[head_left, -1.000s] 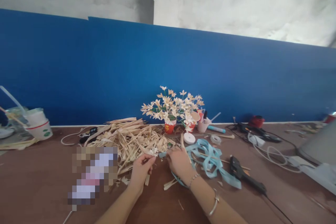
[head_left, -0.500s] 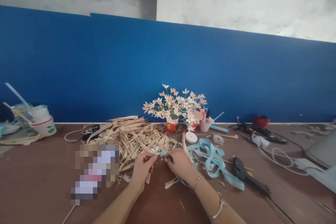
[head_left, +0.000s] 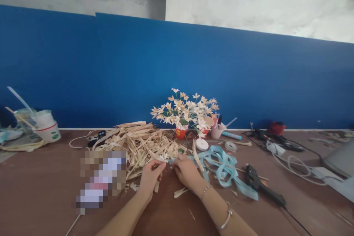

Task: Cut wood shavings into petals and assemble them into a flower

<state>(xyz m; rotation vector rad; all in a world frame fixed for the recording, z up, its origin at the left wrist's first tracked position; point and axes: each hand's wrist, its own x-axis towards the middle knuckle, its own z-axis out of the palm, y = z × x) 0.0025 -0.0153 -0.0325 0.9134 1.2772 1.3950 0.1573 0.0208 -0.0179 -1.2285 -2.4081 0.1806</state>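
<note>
Left hand (head_left: pixel 149 179): thumb and forefinger converge at a small white piece (head_left: pixel 163 158) along the near edge of the dried strips (head_left: pixel 141 142) — whether the piece is clamped cannot be determined. Right hand (head_left: pixel 189 173): fingers curl downward, just beside the light-blue ribbon (head_left: pixel 221 180); the fingertips are partly hidden, so their grip cannot be told. The hands are apart, over the brown table (head_left: pixel 166 217). Pale flowers (head_left: pixel 179 104) in a red-and-white cup (head_left: pixel 180 133) stand behind the work area. A black glue gun (head_left: pixel 262 187) lies right of the ribbon.
</note>
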